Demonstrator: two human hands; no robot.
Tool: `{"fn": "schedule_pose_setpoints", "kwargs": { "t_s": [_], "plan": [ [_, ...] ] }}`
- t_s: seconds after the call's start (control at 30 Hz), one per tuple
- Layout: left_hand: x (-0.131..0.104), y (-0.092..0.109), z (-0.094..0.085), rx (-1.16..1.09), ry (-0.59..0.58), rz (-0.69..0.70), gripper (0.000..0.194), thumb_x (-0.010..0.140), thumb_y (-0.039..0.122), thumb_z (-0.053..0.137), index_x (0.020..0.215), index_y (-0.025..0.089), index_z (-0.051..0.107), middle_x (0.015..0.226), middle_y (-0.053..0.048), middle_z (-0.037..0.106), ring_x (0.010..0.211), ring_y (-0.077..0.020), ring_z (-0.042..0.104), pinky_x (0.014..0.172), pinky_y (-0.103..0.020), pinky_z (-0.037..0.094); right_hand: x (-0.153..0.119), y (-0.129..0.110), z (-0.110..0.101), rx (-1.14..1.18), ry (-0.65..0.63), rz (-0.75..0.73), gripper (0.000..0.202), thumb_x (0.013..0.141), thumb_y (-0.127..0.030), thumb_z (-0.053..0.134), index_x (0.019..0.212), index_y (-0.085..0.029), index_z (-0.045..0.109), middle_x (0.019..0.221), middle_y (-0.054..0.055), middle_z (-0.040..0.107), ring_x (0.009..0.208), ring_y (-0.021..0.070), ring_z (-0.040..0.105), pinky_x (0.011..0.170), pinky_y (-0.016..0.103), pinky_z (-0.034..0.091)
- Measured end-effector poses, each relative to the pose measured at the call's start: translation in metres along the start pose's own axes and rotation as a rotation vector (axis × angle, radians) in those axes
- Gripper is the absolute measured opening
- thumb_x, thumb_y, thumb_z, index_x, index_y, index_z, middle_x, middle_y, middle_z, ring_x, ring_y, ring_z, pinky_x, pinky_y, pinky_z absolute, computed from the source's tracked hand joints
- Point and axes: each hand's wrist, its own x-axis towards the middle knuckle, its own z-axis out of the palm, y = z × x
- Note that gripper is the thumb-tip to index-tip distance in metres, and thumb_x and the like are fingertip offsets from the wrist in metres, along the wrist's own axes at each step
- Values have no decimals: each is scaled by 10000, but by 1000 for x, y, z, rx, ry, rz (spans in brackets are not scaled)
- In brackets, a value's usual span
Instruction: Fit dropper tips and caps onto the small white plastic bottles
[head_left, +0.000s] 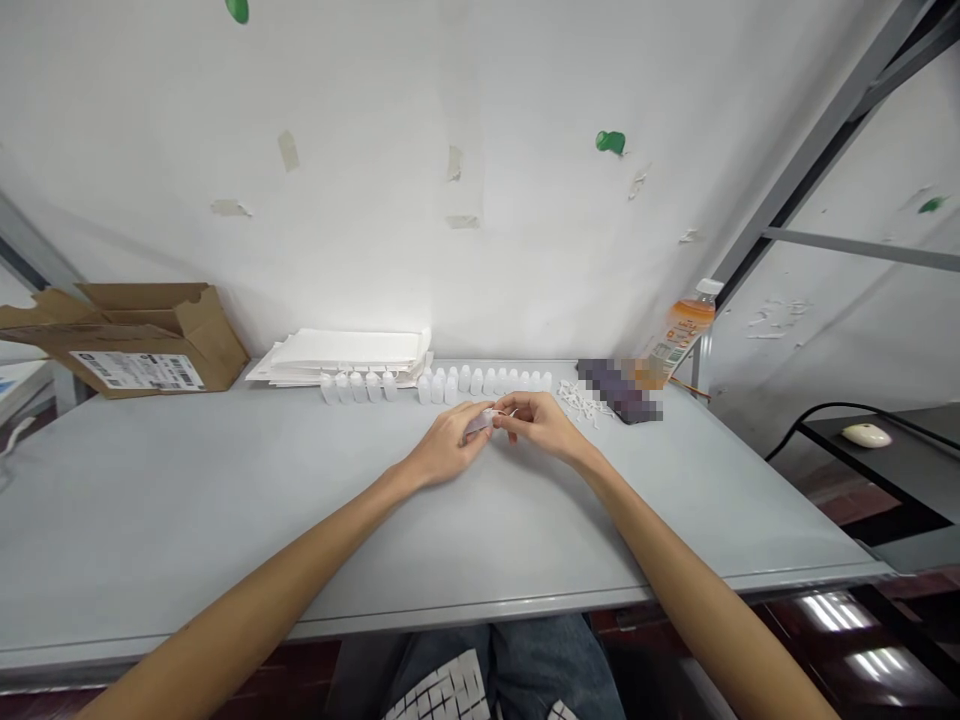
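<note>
My left hand (444, 445) is closed round a small translucent white bottle (478, 422), which lies tilted between thumb and fingers. At the bottle's top end, the fingers of my right hand (538, 424) pinch a thin white piece (510, 411), too small to make out fully. Just beyond my hands stand several similar small bottles (438, 388) in rows, and another group of small bottles (358, 387) with thin bits on top stands further left. A scatter of small white pieces (581, 401) lies to the right of my right hand.
An open cardboard box (161, 345) sits at the far left. Stacked white sheets (345, 350) lie against the wall. At the right are a dark, partly blurred flat object (619, 390) and an orange drink bottle (684, 325). The grey table's (480, 560) front edge lies near my lap.
</note>
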Motion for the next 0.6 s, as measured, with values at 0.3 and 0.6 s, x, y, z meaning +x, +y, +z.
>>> {"fn": "schedule_pose_setpoints", "kwargs": {
  "t_s": [0.3,0.6],
  "plan": [
    [0,4,-7,-284,-47,-155,405,957,414,371,1089,154,652,614,14,462,537,-115,403,506,-236,353,-3,-8,-3,-30,13,23,268,784,-403,651,845,-148,702,779,58,692,544,120,591,504,241,402],
    [-1,4,-8,-298,-7,-199,275,953,406,375,1078,222,538,646,50,385,543,-103,326,508,-220,292,-5,-11,1,-76,14,21,212,785,-348,647,832,-150,707,750,54,694,551,132,614,493,235,389]
  ]
}}
